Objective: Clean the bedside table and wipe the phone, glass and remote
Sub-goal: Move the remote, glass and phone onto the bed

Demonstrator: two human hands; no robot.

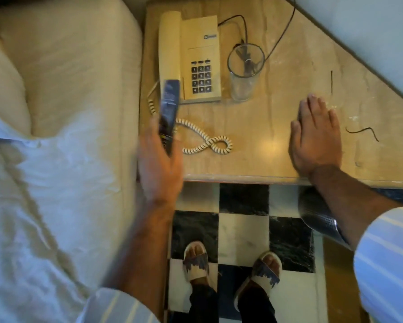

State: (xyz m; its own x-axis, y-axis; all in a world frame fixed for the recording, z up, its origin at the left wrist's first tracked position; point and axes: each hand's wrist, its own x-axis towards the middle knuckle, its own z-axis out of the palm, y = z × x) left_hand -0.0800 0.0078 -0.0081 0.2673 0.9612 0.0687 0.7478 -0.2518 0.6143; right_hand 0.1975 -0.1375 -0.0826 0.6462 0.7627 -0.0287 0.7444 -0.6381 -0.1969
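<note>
At the table's (254, 159) near-left corner, left hand (159, 164) grips the remote (169, 113), long axis pointing far; right hand (315, 136) flat, empty.

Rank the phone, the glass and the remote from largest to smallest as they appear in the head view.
1. phone, clearly largest.
2 and 3. remote and glass: unsure. The remote, held in the left hand, is nearer the camera and blurred.

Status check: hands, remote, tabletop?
Left hand gripping remote, lifted at table's left edge. Right hand flat on bedside table, no cloth visible. Phone and glass standing; coiled cord sprawled mid-table.
</note>
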